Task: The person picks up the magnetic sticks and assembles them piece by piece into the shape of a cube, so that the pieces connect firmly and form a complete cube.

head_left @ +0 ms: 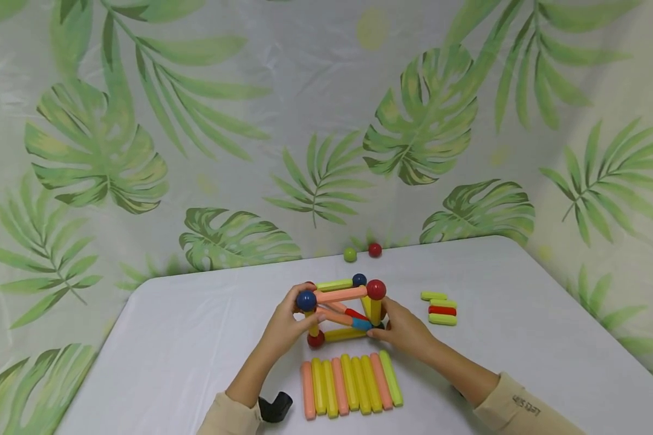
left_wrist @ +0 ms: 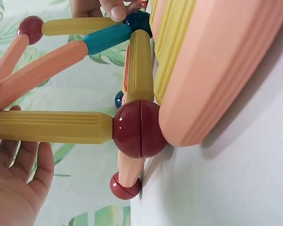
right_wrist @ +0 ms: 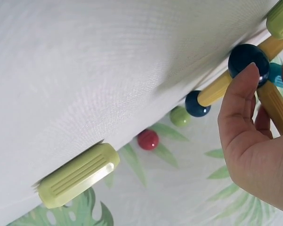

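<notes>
A box-like frame of toy building rods and balls (head_left: 341, 295) stands on the white table, joined by red and dark blue balls. At its left side my left hand (head_left: 286, 323) grips the upper corner by a blue ball (head_left: 307, 301), thumb against a salmon rod (left_wrist: 42, 73) and fingers behind a yellow upright rod (left_wrist: 52, 126). My right hand (head_left: 408, 329) holds the lower right corner, its fingers at a dark blue ball (right_wrist: 248, 65). A short turquoise rod (left_wrist: 108, 39) and a salmon one form a diagonal to that ball. The frame's far side is partly hidden.
In front of the frame lies a row of several yellow, salmon and green rods (head_left: 350, 386). Short green and red rods (head_left: 442, 310) lie to the right. A green ball (head_left: 350, 254) and a red ball (head_left: 375, 249) sit at the back edge. A black object (head_left: 276, 408) is by the left sleeve.
</notes>
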Demonstrator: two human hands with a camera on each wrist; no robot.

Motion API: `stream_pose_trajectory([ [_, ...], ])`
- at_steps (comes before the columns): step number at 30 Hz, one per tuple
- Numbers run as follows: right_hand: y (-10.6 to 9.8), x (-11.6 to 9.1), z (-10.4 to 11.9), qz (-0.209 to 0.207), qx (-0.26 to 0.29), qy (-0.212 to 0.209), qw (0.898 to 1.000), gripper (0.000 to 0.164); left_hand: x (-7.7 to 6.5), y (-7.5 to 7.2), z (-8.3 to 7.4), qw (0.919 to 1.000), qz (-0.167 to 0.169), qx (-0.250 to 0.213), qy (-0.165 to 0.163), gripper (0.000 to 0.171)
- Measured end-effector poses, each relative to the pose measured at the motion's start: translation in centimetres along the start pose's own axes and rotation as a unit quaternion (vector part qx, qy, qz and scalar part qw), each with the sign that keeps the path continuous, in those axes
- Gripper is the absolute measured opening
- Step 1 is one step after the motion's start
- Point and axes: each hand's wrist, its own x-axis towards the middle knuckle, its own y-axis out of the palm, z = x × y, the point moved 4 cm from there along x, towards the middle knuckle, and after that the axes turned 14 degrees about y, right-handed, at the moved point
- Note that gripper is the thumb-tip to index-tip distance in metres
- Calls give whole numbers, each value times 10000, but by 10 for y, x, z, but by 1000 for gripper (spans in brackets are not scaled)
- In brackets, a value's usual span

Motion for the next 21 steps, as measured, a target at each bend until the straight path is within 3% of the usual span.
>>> stream_pose_trajectory([
  [4,1,1,-1,24,33,7,10000,47,4,1,-6,9999,32,-74,-126,41],
  [7,1,2,-2,45,30,-28,10000,46,4,3,4,10000,-25,-26,-83,44],
  [9,1,3,-2,89,25,-72,9999,45,2,2,11,9998,-96,114,97,51],
  [12,1,5,-3,241,-3,-51,9997,42,-3,-1,5,9967,-252,520,564,61],
  [15,0,8,-6,481,-124,18,9988,34,-8,-4,-2,9911,-408,860,932,57],
  [18,0,10,-7,649,-249,27,9976,29,-10,-6,-7,9883,-485,1032,1009,50],
  [21,1,11,-5,776,-230,38,9967,30,-9,-9,-5,9891,-545,1090,827,45],
])
